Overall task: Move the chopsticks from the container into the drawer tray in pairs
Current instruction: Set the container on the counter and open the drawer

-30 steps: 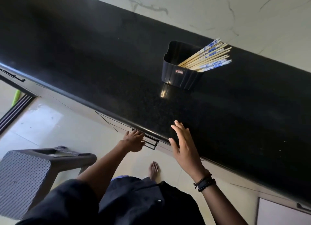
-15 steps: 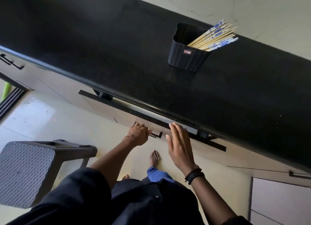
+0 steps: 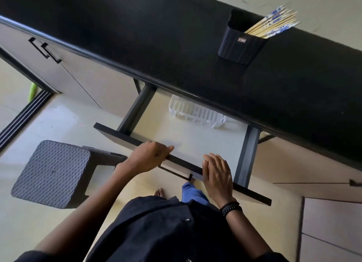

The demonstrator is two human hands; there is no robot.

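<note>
**Left hand [image 3: 148,157] grips the front edge of an open drawer [image 3: 186,138] beneath a black countertop [image 3: 156,36].**

The left fingers curl tightly over the top edge of the drawer's front panel. The right hand [image 3: 216,175], fingers straight and slightly spread, lies flat over the same edge toward the drawer's right side, holding nothing. A white slotted tray [image 3: 195,113] sits at the drawer's back, partly under the countertop. The chopsticks [image 3: 274,25] lean in a dark container [image 3: 241,46] on the countertop, beyond the drawer's right rear corner.
</note>
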